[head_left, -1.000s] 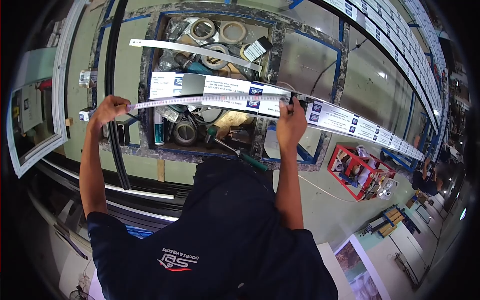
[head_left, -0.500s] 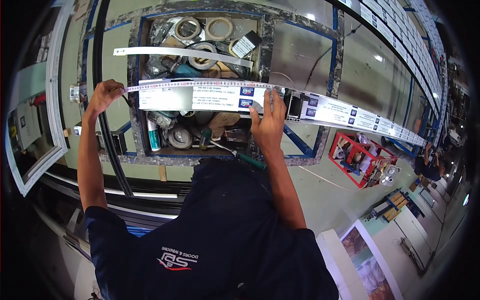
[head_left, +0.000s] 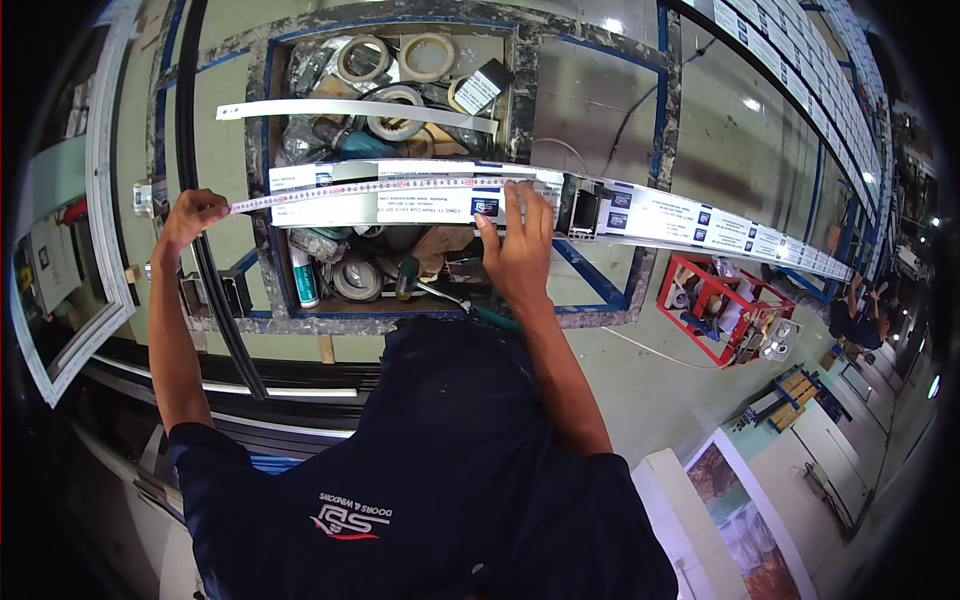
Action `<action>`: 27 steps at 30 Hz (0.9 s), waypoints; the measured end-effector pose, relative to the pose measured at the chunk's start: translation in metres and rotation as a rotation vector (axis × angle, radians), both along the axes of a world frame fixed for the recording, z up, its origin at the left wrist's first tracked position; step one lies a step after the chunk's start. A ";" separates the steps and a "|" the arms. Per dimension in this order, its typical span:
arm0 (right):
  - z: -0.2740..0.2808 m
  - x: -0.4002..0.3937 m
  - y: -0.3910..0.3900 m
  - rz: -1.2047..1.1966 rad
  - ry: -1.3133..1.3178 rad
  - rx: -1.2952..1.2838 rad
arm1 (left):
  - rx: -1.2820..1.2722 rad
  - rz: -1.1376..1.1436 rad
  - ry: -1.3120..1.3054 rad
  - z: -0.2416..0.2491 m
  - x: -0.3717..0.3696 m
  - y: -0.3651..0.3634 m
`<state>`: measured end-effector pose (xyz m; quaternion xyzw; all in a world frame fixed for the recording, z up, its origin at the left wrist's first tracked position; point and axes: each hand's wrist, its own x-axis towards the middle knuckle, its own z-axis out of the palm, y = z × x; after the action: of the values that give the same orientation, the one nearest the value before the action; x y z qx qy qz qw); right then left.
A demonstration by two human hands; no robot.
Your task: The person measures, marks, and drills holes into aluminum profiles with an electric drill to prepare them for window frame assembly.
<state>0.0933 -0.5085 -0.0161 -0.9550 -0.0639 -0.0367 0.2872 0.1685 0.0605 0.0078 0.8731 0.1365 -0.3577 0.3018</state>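
Note:
A measuring tape is stretched over a white, label-covered profile lying across the bench frame. Its left end is pinched in my left hand, beyond the profile's left end. My right hand lies on the profile with its fingers spread, the fingertips at the tape's right part. Just right of that hand is the dark open end of another labelled profile, which runs off to the right.
Tape rolls, a teal drill and a white strip lie in the bench tray. A hammer is nearer me. A black bar stands left. A red crate and another person are right.
Both hands have moved slightly down and left. The tape now slants across the profile's face instead of running along its far edge. The view has shifted slightly.

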 end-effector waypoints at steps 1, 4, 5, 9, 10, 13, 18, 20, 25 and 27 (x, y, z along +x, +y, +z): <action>-0.001 -0.001 0.001 0.002 -0.005 -0.011 | -0.003 -0.001 -0.004 0.002 0.000 0.000; -0.003 -0.002 0.004 0.000 -0.017 -0.053 | -0.040 -0.124 -0.101 0.001 0.005 -0.018; -0.002 -0.002 0.004 -0.007 -0.020 -0.077 | -0.029 -0.157 -0.109 -0.003 0.009 -0.020; -0.008 0.000 -0.004 -0.041 0.004 -0.093 | -0.007 -0.213 -0.177 -0.010 0.024 -0.042; -0.009 0.001 -0.008 -0.051 0.028 -0.095 | -0.009 -0.206 -0.172 -0.010 0.025 -0.045; -0.006 0.006 -0.015 -0.078 0.092 -0.101 | -0.001 -0.188 -0.151 -0.012 0.029 -0.052; -0.007 0.008 -0.019 -0.083 0.086 -0.164 | -0.004 -0.127 -0.137 -0.006 0.029 -0.061; -0.008 0.007 -0.023 -0.078 0.109 -0.178 | -0.018 -0.164 -0.147 -0.013 0.030 -0.058; -0.018 0.006 -0.024 -0.073 0.170 -0.145 | 0.015 -0.187 -0.084 -0.014 0.034 -0.056; -0.010 0.007 -0.021 -0.074 0.222 -0.164 | 0.036 -0.221 -0.079 -0.020 0.037 -0.054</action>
<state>0.1006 -0.5299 -0.0261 -0.9752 0.0006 0.0639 0.2117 0.2052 0.0066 -0.0121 0.9015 0.0342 -0.3517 0.2499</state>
